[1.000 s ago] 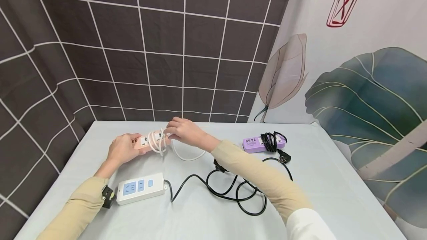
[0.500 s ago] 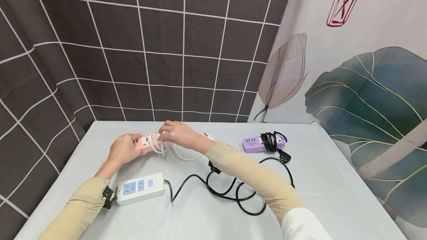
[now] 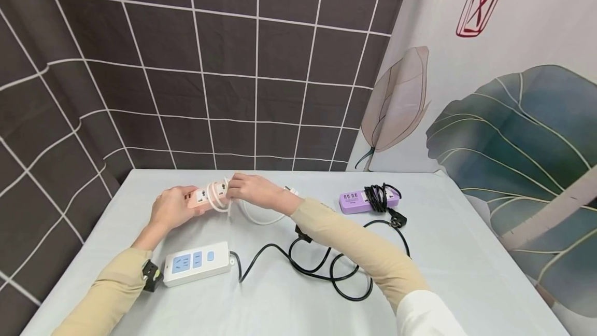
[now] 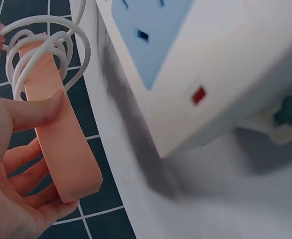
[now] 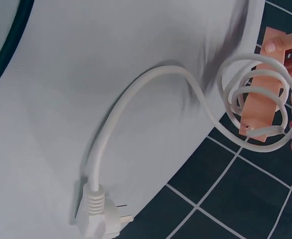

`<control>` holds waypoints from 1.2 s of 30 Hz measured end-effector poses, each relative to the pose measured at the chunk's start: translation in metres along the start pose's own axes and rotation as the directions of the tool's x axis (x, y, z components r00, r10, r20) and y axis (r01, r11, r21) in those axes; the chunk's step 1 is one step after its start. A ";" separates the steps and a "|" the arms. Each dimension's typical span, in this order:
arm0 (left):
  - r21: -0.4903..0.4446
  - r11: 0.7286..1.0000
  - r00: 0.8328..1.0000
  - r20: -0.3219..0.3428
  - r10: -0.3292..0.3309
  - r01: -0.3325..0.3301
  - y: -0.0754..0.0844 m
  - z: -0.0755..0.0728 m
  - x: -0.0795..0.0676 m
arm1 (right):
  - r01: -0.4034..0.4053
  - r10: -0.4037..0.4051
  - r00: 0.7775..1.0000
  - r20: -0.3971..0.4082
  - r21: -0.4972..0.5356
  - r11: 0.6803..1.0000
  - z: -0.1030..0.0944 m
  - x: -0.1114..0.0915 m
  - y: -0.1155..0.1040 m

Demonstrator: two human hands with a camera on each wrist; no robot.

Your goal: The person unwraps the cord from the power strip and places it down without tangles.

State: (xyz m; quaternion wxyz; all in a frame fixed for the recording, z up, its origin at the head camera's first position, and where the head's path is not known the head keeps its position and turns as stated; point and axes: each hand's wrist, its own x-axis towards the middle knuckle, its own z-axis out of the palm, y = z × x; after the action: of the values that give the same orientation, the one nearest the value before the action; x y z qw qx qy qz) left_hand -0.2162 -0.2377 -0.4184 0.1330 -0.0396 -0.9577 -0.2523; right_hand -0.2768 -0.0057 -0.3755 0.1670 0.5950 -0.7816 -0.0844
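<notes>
My left hand (image 3: 170, 208) grips one end of a pink power strip (image 4: 69, 149), thumb across one side and fingers curled behind it. Loose loops of the strip's white cord (image 4: 36, 59) circle its other end. At that end my right hand (image 3: 254, 191) pinches the outer loop of the cord between thumb and fingers, as the left wrist view shows. From the loops, the cord (image 5: 151, 74) arches over the table to a white plug (image 5: 97, 211) lying on the cloth. Part of the strip's far end is hidden behind my right hand in the head view.
A white power strip (image 3: 198, 263) with blue sockets lies close to my left wrist. Its black cord (image 3: 298, 268) snakes under my right forearm, near a black plug (image 3: 304, 234). A purple power strip (image 3: 356, 202) wrapped in black cord lies at the right back. Behind the table hangs a tile-patterned cloth (image 3: 224, 92).
My right hand moved left over the loops, then slightly down and back right, carrying the cord round the strip's end. The white plug came into view beyond my right forearm. My left hand stayed put.
</notes>
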 end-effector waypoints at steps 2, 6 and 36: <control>-0.004 1.000 1.000 -0.011 -0.003 0.003 0.000 -0.001 -0.001 | 0.003 -0.002 1.000 0.018 -0.004 1.000 -0.003 -0.003 0.000; -0.015 1.000 1.000 -0.022 -0.012 0.011 0.001 -0.002 -0.002 | 0.023 -0.023 1.000 0.001 0.017 1.000 -0.005 -0.009 0.001; -0.065 0.995 0.997 -0.023 -0.073 0.072 0.011 -0.003 -0.013 | -0.119 0.119 0.987 -0.111 0.008 0.993 0.018 -0.048 0.014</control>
State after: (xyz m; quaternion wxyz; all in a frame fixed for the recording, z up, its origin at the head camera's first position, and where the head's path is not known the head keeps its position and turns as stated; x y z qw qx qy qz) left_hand -0.2015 -0.2297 -0.4143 0.1346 -0.0058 -0.9482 -0.2878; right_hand -0.2843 0.0430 -0.3952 0.2145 0.5513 -0.8052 -0.0404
